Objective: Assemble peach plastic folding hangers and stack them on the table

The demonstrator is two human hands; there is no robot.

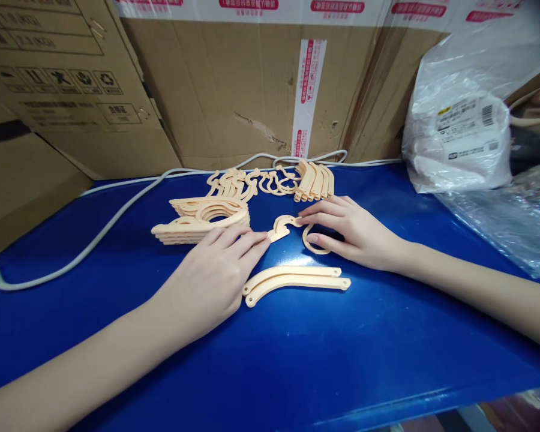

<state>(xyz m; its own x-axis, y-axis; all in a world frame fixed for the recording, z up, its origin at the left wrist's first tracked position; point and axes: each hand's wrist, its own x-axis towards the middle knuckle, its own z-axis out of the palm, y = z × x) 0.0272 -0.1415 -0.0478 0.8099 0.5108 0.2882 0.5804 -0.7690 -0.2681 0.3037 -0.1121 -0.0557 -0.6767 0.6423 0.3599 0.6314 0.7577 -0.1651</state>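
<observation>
A cream plastic hanger hook (281, 228) lies on the blue table between my hands. My left hand (225, 267) has its thumb and fingertips closed on the hook's straight end. My right hand (357, 231) is stretched out, fingertips at the hook's curved end and thumb apart, over a cream ring (309, 241) that the hand partly covers. Nearer to me, two curved cream arm strips (297, 281) lie side by side, their left ends beside my left hand. Just beyond my left hand stands a stack of cream hanger pieces (202, 222).
Farther back lie loose hooks (234, 183), rings (274, 182) and a bundle of curved strips (315, 181). A white cable (130, 213) runs along the back and left. Cardboard boxes (243, 84) wall the rear. Plastic-wrapped packages (459, 138) sit at the right.
</observation>
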